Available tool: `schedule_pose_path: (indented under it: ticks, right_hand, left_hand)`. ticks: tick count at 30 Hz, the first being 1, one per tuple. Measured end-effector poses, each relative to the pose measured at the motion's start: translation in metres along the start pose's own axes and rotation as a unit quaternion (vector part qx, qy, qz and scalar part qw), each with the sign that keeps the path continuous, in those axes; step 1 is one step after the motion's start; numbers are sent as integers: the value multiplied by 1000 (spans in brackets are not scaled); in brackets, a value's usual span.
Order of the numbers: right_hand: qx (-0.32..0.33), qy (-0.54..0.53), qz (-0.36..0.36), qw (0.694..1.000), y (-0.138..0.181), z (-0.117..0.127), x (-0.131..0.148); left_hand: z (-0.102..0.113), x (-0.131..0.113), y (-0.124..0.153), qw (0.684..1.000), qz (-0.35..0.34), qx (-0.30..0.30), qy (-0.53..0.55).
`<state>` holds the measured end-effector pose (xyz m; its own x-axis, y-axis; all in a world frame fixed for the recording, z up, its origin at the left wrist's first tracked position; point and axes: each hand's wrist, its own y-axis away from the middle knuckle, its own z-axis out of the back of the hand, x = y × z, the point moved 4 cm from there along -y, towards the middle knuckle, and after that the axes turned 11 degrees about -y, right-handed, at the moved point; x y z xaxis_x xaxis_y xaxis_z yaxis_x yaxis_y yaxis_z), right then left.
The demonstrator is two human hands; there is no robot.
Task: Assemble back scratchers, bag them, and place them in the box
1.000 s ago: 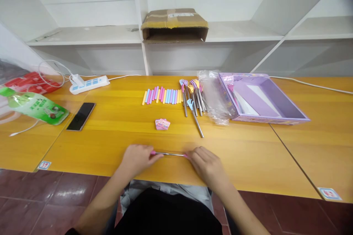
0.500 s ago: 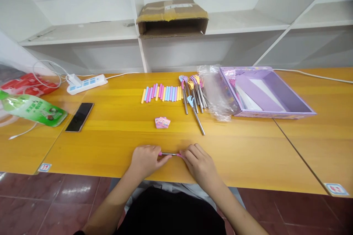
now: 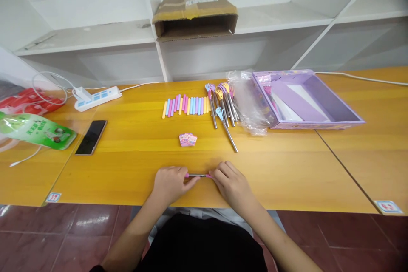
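Observation:
My left hand point(image 3: 170, 183) and my right hand point(image 3: 230, 184) rest on the near edge of the yellow table point(image 3: 287, 165), each pinching one end of a thin metal rod with pink ends point(image 3: 198, 175). Both hands are closed on it, and only a short piece of rod shows between them. Farther back lie a row of pastel handle sleeves point(image 3: 186, 106), a bunch of metal rods with small coloured hand-shaped tips point(image 3: 223, 104) and a small pink packet point(image 3: 188, 139).
A crumpled clear bag point(image 3: 247, 100) and an open purple box point(image 3: 302, 100) sit at the back right. A black phone point(image 3: 91, 137), a white power strip point(image 3: 97, 98) and a green pouch point(image 3: 35, 129) lie left. A cardboard box point(image 3: 194, 15) sits on the white shelf.
My hands have drawn closer together along the rod, so less of it shows between them. The view has shifted slightly.

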<state>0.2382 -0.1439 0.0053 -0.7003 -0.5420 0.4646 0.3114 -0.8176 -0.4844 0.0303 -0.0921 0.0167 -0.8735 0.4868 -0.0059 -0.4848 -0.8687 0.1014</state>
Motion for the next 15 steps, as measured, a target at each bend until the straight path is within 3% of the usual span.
schedule_pose_path:
  ticks: [9, 15]
  right_hand:
    - [37, 42, -12, 998, -1, 14, -7]
    - [27, 48, -50, 997, 20, 52, -43]
  left_hand:
    - [5, -3, 3, 998, 50, 26, -9]
    - [14, 40, 17, 993, 49, 92, -58]
